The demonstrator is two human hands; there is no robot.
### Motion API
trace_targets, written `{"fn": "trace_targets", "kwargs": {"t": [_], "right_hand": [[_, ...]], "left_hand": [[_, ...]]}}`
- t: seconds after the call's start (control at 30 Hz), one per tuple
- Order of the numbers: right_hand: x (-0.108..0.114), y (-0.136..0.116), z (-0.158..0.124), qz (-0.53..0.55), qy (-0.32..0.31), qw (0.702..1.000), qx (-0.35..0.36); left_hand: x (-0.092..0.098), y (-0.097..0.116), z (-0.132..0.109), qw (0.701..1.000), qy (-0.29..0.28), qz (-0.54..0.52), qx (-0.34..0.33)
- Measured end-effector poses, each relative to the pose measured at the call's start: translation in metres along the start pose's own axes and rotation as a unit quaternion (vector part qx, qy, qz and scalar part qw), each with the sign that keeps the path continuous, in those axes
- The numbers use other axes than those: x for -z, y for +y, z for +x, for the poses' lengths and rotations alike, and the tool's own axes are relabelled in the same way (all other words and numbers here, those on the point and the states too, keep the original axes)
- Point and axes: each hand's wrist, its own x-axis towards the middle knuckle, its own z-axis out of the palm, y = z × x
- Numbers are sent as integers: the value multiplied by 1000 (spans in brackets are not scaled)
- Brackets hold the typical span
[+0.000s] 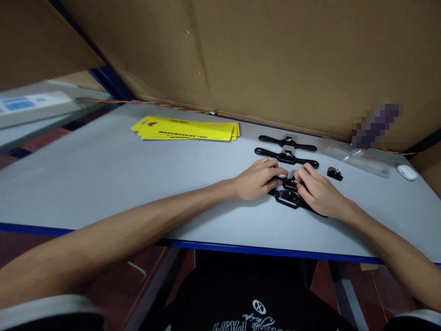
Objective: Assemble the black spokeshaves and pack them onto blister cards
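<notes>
Four black spokeshaves lie one behind another on the table. My left hand (257, 179) grips the left handle of the third spokeshave (290, 184) from the back, its index finger reaching to the upright metal blade (291, 174). The curled fingers of my right hand (319, 191) pinch at the middle of this same spokeshave, beside the blade; the exact part they grip is hidden. Just in front, touching or nearly touching my hands, lies the nearest spokeshave (287, 198), which shows no raised blade. Behind are the second spokeshave (286, 157) and the farthest spokeshave (288, 142).
Yellow printed cards (186, 130) lie stacked at the back left. To the right are a small black clamp-like part (335, 173), clear plastic bags (358, 161) and a white earbud case (407, 172). Cardboard walls (275, 59) rise behind the table (165, 184).
</notes>
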Motion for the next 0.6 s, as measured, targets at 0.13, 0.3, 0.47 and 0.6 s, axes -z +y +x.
{"fn": "trace_targets", "kwargs": {"t": [0.13, 0.3, 0.47, 0.6], "right_hand": [[-1, 2, 1, 49, 42, 998, -15], [-4, 4, 1, 59, 67, 996, -21], [-2, 7, -1, 33, 32, 999, 4], [-3, 12, -2, 21, 41, 998, 31]], "left_hand": [[1, -1, -1, 1000, -3, 3, -3], [-1, -1, -3, 1000, 13, 9, -18], [-2, 0, -3, 1000, 18, 13, -20], [-2, -1, -3, 1000, 19, 10, -18]]}}
